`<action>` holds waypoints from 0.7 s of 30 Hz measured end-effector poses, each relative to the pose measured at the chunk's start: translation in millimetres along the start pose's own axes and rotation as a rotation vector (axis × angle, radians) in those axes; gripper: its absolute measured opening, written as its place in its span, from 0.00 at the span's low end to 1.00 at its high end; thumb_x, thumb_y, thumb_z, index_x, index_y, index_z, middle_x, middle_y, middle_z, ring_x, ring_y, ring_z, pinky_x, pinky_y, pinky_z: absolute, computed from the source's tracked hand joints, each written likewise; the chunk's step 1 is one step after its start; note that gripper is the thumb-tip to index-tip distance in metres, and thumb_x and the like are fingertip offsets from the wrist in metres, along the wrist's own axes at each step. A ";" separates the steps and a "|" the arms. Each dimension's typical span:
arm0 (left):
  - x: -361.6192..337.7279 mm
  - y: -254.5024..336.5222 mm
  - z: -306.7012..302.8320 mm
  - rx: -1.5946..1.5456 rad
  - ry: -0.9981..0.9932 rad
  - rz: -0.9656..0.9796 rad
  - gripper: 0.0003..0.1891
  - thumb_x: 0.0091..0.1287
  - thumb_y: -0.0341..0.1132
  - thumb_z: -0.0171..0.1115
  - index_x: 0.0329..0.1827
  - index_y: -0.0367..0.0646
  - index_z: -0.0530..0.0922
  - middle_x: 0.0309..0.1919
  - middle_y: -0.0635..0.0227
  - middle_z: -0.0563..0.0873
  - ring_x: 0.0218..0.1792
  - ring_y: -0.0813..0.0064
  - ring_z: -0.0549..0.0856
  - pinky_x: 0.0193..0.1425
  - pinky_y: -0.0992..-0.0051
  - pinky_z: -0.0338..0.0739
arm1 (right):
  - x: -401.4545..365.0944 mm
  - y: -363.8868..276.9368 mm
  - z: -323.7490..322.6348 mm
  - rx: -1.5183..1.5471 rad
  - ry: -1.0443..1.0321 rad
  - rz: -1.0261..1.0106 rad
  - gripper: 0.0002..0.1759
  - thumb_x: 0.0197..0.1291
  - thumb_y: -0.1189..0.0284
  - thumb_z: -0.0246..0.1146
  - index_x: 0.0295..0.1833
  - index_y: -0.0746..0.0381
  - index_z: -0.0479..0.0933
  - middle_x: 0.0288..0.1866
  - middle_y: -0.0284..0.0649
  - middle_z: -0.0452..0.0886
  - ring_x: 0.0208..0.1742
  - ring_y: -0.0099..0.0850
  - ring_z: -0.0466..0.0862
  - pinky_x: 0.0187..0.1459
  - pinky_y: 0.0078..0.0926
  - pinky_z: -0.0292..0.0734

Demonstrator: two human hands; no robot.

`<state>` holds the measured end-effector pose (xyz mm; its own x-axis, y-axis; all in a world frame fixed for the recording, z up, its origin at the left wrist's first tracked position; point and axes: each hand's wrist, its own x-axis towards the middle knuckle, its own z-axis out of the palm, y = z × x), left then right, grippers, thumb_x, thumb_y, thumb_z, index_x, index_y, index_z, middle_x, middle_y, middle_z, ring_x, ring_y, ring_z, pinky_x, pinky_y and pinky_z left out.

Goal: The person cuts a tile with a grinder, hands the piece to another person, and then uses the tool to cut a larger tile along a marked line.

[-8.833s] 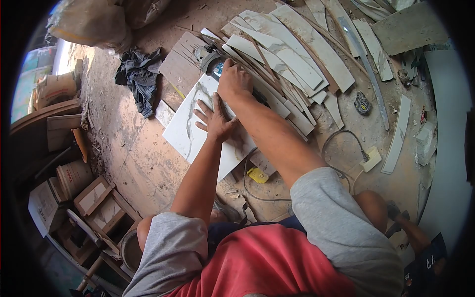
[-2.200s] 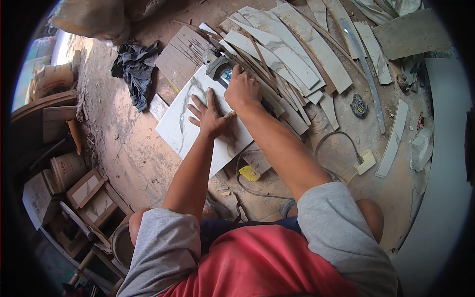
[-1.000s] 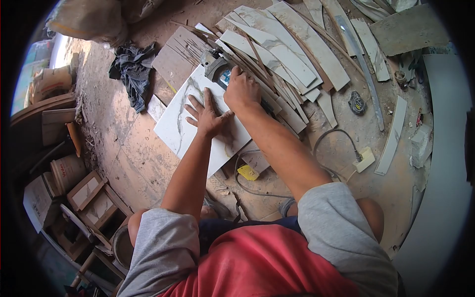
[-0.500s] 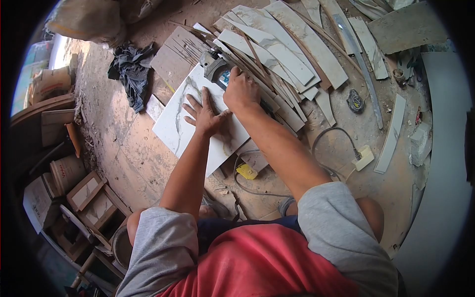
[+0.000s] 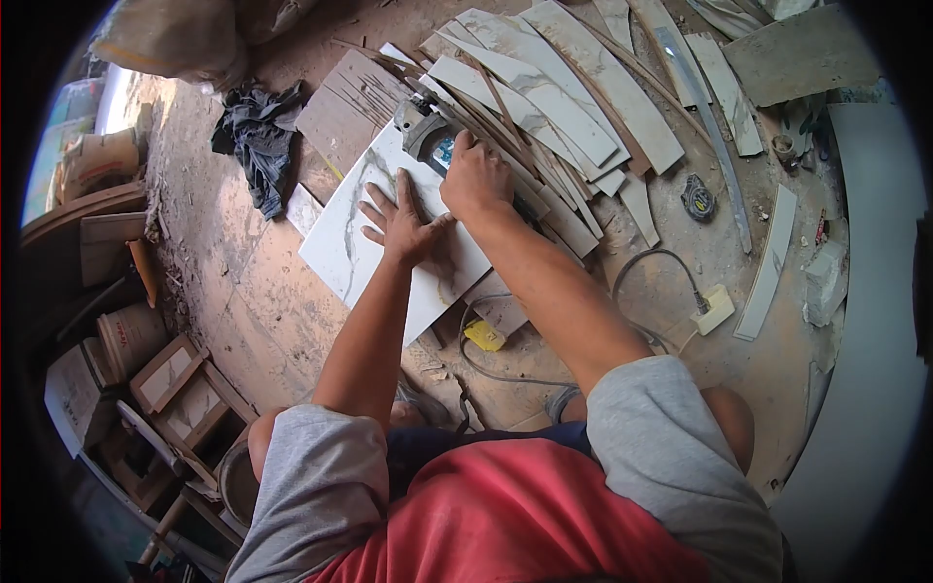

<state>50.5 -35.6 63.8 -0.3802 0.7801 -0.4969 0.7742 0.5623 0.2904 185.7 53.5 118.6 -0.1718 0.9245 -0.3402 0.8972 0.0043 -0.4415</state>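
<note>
A white marble-patterned tile [image 5: 340, 233] lies flat near the floor in front of me. My left hand [image 5: 403, 222] presses on its top with the fingers spread. Along the tile's upper right edge, my right hand [image 5: 476, 177] is wrapped round a tile cutter [image 5: 424, 131] with a grey metal guard and a blue label. Its blade is hidden from view. Beside the cutter, long strips of cut tile [image 5: 554, 107] lie stacked to the right. Under the tile's far side shows a brownish board or tile [image 5: 340, 102].
A dark cloth [image 5: 255, 146] lies at the left. To the right are a tape measure [image 5: 697, 198], a long metal straightedge [image 5: 714, 136], and a power socket [image 5: 714, 309] with a plugged-in cable. A yellow object [image 5: 484, 335] sits below the tile. Buckets and wooden frames [image 5: 180, 389] crowd the lower left.
The cutter and my right hand have shifted very slightly down and to the right along the tile's edge. My left hand stays in place on the tile.
</note>
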 end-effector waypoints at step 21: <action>-3.5 5.5 -4.3 0.019 -0.020 -0.006 0.64 0.49 0.63 0.76 0.83 0.71 0.39 0.80 0.44 0.25 0.78 0.34 0.24 0.72 0.28 0.28 | -2.9 4.0 2.2 0.004 -0.006 0.013 0.26 0.61 0.71 0.60 0.62 0.68 0.65 0.57 0.58 0.78 0.59 0.51 0.82 0.58 0.44 0.79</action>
<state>53.9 -34.1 70.6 -0.3749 0.7706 -0.5154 0.7812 0.5619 0.2720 188.8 50.0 116.0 -0.1628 0.9222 -0.3508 0.8976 -0.0092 -0.4407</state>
